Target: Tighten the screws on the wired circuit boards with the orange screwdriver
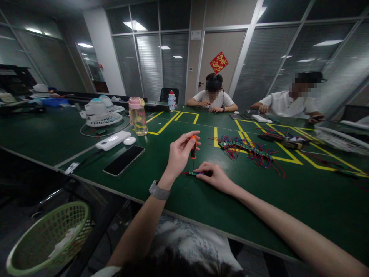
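Note:
My left hand is closed around an orange and black screwdriver. The screwdriver stands upright, its thin shaft pointing down at a small green circuit board on the table. Pinched against the tabletop, the board's right end is under the fingers of my right hand. A red wire runs out from the board's left side. Whether the tip sits in a screw is too small to tell. To the right lies a row of green circuit boards with many red and blue wires.
On the green table, a phone, a white power strip and a pink-lidded bottle stand left of my hands. White fans are farther left. Two people sit across. A green basket is below the table edge.

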Motion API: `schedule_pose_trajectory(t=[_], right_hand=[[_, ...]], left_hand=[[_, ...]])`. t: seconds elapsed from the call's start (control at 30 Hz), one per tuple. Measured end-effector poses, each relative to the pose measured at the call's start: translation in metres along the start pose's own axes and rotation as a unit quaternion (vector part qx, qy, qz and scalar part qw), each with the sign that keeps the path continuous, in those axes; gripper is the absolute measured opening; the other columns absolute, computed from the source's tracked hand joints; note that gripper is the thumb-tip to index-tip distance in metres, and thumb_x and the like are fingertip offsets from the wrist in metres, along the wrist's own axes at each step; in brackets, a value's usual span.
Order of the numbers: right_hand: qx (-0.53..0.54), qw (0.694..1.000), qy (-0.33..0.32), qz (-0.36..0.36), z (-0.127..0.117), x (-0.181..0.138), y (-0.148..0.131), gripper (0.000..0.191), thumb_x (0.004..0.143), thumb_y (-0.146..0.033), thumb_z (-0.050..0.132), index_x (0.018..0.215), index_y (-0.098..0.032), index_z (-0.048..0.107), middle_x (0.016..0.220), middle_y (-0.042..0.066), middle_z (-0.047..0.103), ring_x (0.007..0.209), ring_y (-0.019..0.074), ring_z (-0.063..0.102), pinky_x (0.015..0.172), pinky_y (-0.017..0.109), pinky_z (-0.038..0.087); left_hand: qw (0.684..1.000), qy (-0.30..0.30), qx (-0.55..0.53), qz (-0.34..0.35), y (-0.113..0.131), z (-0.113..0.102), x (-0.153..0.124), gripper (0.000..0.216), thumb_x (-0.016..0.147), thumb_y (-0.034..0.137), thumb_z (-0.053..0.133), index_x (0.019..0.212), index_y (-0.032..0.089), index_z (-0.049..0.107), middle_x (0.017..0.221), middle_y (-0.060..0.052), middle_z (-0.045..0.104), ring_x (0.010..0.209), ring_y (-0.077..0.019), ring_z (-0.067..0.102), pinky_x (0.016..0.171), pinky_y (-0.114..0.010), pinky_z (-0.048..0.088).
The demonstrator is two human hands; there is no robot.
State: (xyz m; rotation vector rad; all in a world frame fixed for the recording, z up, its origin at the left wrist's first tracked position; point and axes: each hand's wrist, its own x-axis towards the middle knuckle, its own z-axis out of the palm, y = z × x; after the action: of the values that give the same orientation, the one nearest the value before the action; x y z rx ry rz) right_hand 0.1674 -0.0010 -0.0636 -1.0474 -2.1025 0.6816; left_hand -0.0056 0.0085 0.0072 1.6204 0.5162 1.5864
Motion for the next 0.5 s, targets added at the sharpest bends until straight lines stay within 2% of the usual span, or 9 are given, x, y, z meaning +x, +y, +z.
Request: schedule_pose_trajectory(t=[0.07,0.13,0.23,0.33,0.43,0.5], right_hand=[[0.000,1.000,0.006,0.006,0.001,0.000,0.000,0.016,0.080,-0.023,0.067,0.092,-0.017,0.074,0.085,0.005,0.067,0.080,0.0176,0.061,0.071,0.030,0.048],[-0.002,1.000,0.014,0.008,0.001,0.000,0.000,0.015,0.079,-0.023,0.067,0.091,-0.018,0.074,0.083,0.005,0.067,0.078,0.0174,0.061,0.071,0.030,0.048],[-0.006,1.000,0.013,0.006,0.001,0.000,-0.001,0.014,0.079,-0.024,0.068,0.089,-0.017,0.074,0.084,0.005,0.067,0.078,0.0174,0.061,0.072,0.030,0.048],[-0.007,1.000,0.002,0.002,0.000,0.000,-0.002,0.015,0.079,-0.023,0.067,0.090,-0.017,0.074,0.085,0.006,0.066,0.079,0.0174,0.061,0.072,0.030,0.048],[-0.006,1.000,-0.002,-0.001,-0.001,0.000,-0.003,0.016,0.080,-0.022,0.065,0.092,-0.016,0.074,0.085,0.006,0.066,0.080,0.0175,0.061,0.073,0.030,0.047],[-0.007,1.000,-0.002,0.002,-0.002,-0.001,-0.004,0.016,0.081,-0.022,0.065,0.093,-0.016,0.074,0.085,0.006,0.066,0.081,0.0175,0.061,0.072,0.030,0.047]], left_hand=[[0.998,0.025,0.048,0.010,0.000,0.000,0.000,0.023,0.084,0.031,0.062,0.103,0.020,0.069,0.095,-0.004,0.062,0.079,-0.0121,0.061,0.069,-0.023,0.054],[0.996,0.032,0.078,0.021,0.001,0.000,0.000,0.020,0.086,0.030,0.059,0.101,0.021,0.070,0.102,-0.005,0.061,0.088,-0.0130,0.061,0.076,-0.023,0.053],[0.999,-0.007,0.034,0.011,0.004,-0.002,0.002,0.027,0.092,0.029,0.048,0.110,0.020,0.066,0.113,-0.008,0.061,0.099,-0.0163,0.062,0.083,-0.027,0.053],[0.999,-0.049,0.011,-0.018,0.006,-0.004,0.007,0.028,0.089,0.028,0.053,0.112,0.017,0.064,0.102,-0.008,0.065,0.088,-0.0165,0.065,0.078,-0.030,0.055],[0.993,-0.060,0.098,-0.004,0.009,-0.007,0.014,0.017,0.080,0.028,0.065,0.093,0.018,0.070,0.092,-0.005,0.062,0.079,-0.0143,0.063,0.069,-0.026,0.053],[0.984,-0.075,0.161,0.004,0.012,-0.008,0.020,0.016,0.082,0.031,0.064,0.090,0.019,0.070,0.091,-0.004,0.060,0.079,-0.0147,0.060,0.070,-0.027,0.052]])
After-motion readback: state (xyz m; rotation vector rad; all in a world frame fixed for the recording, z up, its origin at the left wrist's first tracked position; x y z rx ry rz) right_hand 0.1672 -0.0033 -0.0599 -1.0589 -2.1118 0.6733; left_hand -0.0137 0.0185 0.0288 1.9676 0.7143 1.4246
